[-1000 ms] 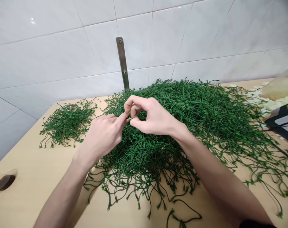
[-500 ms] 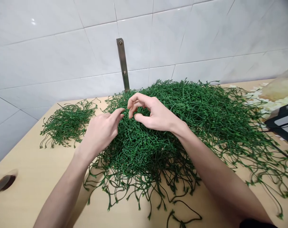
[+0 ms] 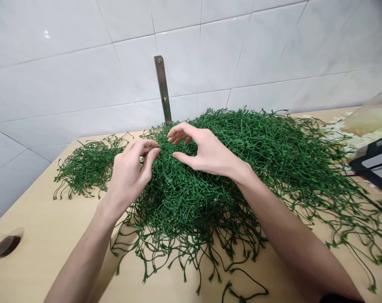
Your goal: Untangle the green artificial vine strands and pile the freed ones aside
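A big heap of green plastic plant stems [image 3: 241, 168] covers the middle of a light wooden table [image 3: 46, 235]. My left hand [image 3: 129, 174] rests on the heap's left side. Its fingers are curled and its thumb and fingertips are pinched together at the stems; I cannot make out what they hold. My right hand [image 3: 203, 151] hovers just to the right of it over the top of the heap, thumb and fingers curved apart in a C with nothing between them. A smaller bunch of the same stems [image 3: 86, 166] lies apart at the left.
A metal bracket [image 3: 163, 88] is screwed to the white tiled wall behind the heap. A dark flat object [image 3: 372, 162] and a clear bag over pale bits [image 3: 367, 118] sit at the right edge. A dark hole [image 3: 4, 246] is in the table's left side.
My two hands were touching fingertip to fingertip over the heap; they have drawn apart. My right hand's pinch has opened, and my left fingers have curled in.
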Demonstrator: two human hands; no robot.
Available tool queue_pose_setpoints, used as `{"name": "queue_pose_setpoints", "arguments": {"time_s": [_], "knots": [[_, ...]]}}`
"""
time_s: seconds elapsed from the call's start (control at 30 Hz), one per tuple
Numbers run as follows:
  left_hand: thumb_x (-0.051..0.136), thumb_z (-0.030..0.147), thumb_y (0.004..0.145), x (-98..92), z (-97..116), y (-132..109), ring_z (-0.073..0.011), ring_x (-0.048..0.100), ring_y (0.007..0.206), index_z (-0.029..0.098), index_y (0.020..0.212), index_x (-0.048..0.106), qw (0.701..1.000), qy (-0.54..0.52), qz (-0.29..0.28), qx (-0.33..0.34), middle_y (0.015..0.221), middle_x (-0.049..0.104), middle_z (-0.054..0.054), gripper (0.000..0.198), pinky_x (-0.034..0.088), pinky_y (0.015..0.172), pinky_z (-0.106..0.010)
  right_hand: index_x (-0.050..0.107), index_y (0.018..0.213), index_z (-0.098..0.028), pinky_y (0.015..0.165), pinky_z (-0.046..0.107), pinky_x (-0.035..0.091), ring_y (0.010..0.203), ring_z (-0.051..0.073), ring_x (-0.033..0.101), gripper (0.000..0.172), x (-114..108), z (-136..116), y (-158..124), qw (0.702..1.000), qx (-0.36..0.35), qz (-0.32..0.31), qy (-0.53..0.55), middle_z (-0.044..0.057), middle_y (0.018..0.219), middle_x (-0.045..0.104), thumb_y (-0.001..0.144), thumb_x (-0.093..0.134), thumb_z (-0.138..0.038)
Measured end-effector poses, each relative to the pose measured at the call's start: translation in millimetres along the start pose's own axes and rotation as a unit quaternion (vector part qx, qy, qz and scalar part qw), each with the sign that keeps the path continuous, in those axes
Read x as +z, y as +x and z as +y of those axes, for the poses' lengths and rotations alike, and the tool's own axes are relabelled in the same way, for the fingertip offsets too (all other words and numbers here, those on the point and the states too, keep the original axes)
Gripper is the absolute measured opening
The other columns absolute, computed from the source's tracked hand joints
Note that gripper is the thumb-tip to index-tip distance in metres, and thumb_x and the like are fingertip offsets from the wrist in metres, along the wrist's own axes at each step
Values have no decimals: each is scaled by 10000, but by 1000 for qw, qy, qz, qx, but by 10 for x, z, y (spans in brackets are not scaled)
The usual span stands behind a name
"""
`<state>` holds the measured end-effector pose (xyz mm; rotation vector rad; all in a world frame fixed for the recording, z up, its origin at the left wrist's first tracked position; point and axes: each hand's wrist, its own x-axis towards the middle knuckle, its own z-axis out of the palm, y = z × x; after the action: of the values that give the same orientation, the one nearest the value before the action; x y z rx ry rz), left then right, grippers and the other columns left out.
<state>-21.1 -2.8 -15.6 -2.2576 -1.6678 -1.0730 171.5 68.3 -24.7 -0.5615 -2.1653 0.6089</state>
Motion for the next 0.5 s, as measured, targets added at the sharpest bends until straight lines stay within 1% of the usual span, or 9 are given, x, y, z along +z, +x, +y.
{"name": "queue_pose_setpoints", "arguments": {"time_s": [0.03,0.1,0.2,0.27,0.33,0.4,0.43,0.5], "knots": [[549,244,936,-8,4,-3,-137,695,795,184,995,632,1000,-5,17,-7,928,730,-44,118,477,631,-229,544,1135,-145,846,310,500,919,155,622,338,-1,5,-2,1000,10,-2,3,64,1062,672,803,604,-130],[555,264,936,-30,11,-6,-122,671,709,192,1015,640,999,-15,38,-29,867,734,-27,137,462,589,-230,544,1138,-153,768,296,524,803,132,629,343,-7,9,-4,999,37,11,5,56,1020,670,801,595,-117],[582,298,922,-60,8,-2,-111,629,623,199,1045,647,997,-20,45,-55,799,727,-11,171,449,563,-237,561,1091,-143,604,250,526,642,105,648,267,-40,17,-6,995,83,43,39,40,890,662,827,547,-107],[617,297,899,-67,-7,5,-118,640,656,205,1048,659,997,-10,42,-61,830,726,-16,180,464,590,-243,575,1054,-134,524,230,514,567,102,660,208,-75,34,-10,990,109,59,71,39,848,663,849,542,-132],[640,282,880,-63,-25,11,-132,662,712,212,1041,670,997,1,39,-64,887,722,-27,178,481,616,-250,593,1031,-125,460,229,498,483,94,639,177,-114,57,-14,985,135,77,82,51,845,679,864,548,-167],[644,263,874,-54,-34,16,-149,680,767,213,1035,665,997,1,31,-65,930,716,-36,170,502,639,-257,614,1016,-111,448,241,498,463,97,626,174,-146,69,-15,982,148,96,74,60,814,693,882,542,-195],[642,250,873,-49,-33,19,-157,689,791,208,1037,653,998,-4,26,-63,942,714,-39,169,513,650,-259,626,1004,-106,470,250,508,496,108,638,174,-157,66,-13,982,144,109,64,61,794,699,887,542,-202],[637,207,869,-37,-24,23,-168,706,830,196,1053,608,998,-18,13,-53,949,712,-41,186,535,678,-262,655,969,-105,574,275,542,648,142,678,165,-166,28,-8,984,108,136,34,67,803,713,891,555,-212]]}}
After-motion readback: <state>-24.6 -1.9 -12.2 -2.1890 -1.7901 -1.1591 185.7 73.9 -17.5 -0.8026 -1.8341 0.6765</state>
